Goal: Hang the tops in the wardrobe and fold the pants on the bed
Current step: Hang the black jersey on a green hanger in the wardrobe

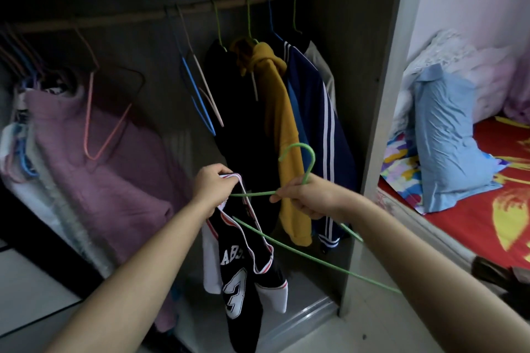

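Black jersey [243, 275] with white numbers, green hanger [304, 163], mustard hoodie [279, 112].

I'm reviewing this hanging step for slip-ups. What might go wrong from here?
The left hand grips only one edge of the black numbered jersey, so it may slide off the thin green wire hanger held by the right hand. The hanger's hook sits close to the mustard-yellow hoodie and might snag it.

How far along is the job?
Done: yellow hoodie and navy jacket hang on the rail. In hand: left hand grips the black jersey, right hand the green hanger. Left: hang it; light blue shirt waits on the bed; no pants visible.
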